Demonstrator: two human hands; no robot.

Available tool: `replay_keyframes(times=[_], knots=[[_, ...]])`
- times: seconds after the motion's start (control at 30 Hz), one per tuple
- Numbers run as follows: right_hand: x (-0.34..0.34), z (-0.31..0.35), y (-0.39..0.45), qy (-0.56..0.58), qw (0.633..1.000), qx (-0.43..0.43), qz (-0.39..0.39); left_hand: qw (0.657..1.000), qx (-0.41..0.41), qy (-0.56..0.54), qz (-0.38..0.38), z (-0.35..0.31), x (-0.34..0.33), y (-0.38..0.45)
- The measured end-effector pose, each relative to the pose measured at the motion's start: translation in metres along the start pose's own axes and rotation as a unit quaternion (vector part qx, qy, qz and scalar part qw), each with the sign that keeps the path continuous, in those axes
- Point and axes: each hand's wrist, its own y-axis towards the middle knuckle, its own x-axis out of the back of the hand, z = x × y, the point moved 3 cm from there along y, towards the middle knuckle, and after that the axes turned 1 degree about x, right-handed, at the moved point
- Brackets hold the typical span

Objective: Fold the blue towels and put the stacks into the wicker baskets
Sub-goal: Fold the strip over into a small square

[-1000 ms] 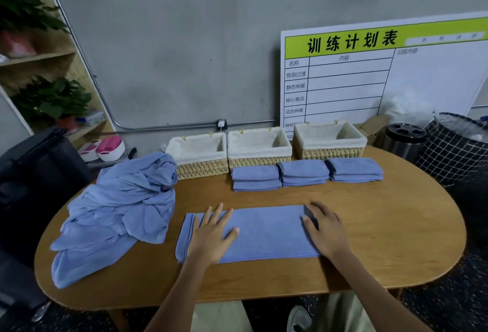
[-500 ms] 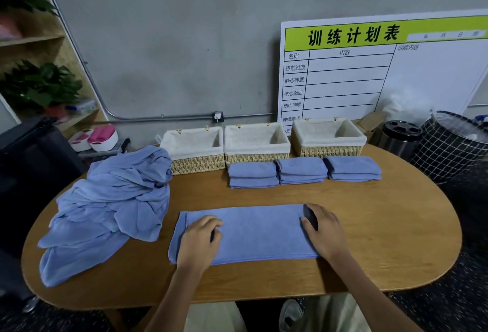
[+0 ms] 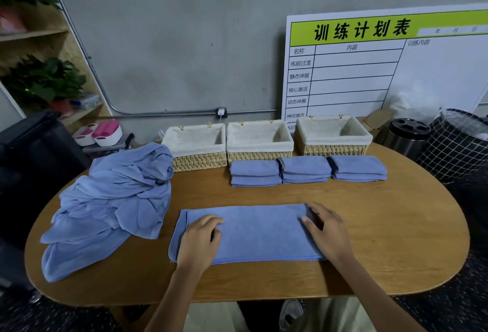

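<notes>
Left hand (image 3: pixel 200 242) now curled, gripping half-folded towel (image 3: pixel 257 231) at its 9 o'clock end, fingers splayed 1 s ago, right hand (image 3: pixel 324 231) unchanged, relaxed at its 3 o'clock end

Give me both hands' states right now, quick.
Left hand: fingers curled, gripping the left end of the half-folded towel.
Right hand: open, fingers resting flat on the towel's right end.

Both bare forearms are reaching forward. The left hand (image 3: pixel 199 241) is lying knuckles-up with fingers curled under; the right hand (image 3: pixel 326 231) is resting flatter, fingers loosely bent.
</notes>
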Motion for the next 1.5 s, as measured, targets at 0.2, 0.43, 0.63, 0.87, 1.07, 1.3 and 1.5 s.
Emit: replay_keyframes(times=[0.2,0.43,0.63,0.87,1.07,1.3,1.5], knots=[[0.010,0.006,0.001,0.121,0.991,-0.053,-0.030,0.999,0.008,0.041,-0.002,-0.020,0.000,0.010],[0.008,0.009,0.001,0.194,0.977,-0.071,-0.054,0.987,-0.062,-0.083,0.119,-0.123,-0.021,0.010],[0.008,0.011,0.026,0.193,0.976,-0.103,0.008,0.978,-0.124,-0.064,0.156,-0.184,-0.059,-0.007],[0.005,0.002,0.044,0.186,0.974,-0.128,0.024,0.974,-0.118,0.028,0.192,-0.213,-0.079,-0.004],[0.005,0.002,0.046,0.221,0.964,-0.145,0.028,0.982,-0.083,-0.036,0.165,-0.214,-0.074,-0.006],[0.016,0.039,0.053,0.302,0.947,-0.105,0.027,0.975,-0.049,-0.195,0.093,-0.182,-0.044,0.000],[0.007,0.100,0.062,0.372,0.923,-0.049,0.084,0.954,-0.011,-0.294,-0.053,-0.127,-0.014,0.001]])
